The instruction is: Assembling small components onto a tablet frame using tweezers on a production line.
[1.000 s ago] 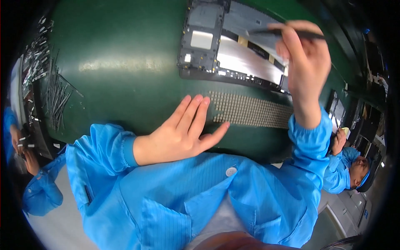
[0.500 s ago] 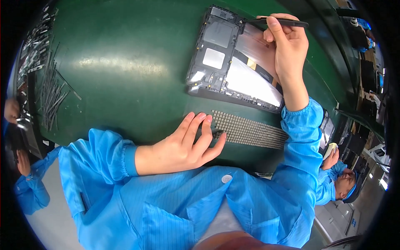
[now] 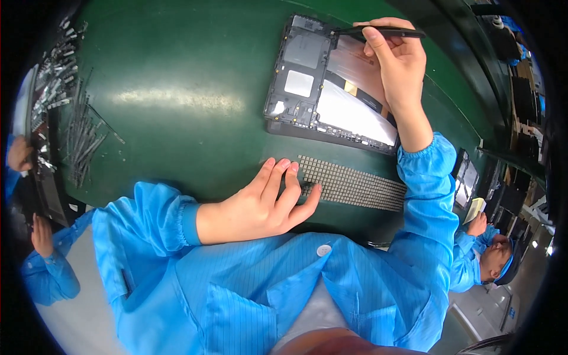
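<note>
My right hand (image 3: 403, 71) pinches a pair of black tweezers (image 3: 387, 32). The tips meet the upper edge of an opened tablet-like device (image 3: 304, 47) with a black frame, where a small part is too tiny to make out. Under my right wrist lies the device's silvery inner panel (image 3: 349, 115), partly covered by that hand. My left hand (image 3: 257, 204) rests with its fingers apart at the left end of a sheet of small grey square pads (image 3: 352, 183). Its fingertips and thumb touch or nearly touch the sheet's edge; nothing shows in its grip.
Thin dark strips (image 3: 83, 142) lie heaped at the left of the green table (image 3: 165, 118), near a pile of shiny small parts (image 3: 53, 89). Co-workers' hands show at the far left. On the right, a person holds a yellowish block (image 3: 475, 208) near another device (image 3: 466, 177).
The device and the tweezers appear slightly further left and lower in the picture, the tips still at its upper edge. My left hand stays at the sheet. The co-workers' hands at the left have shifted.
</note>
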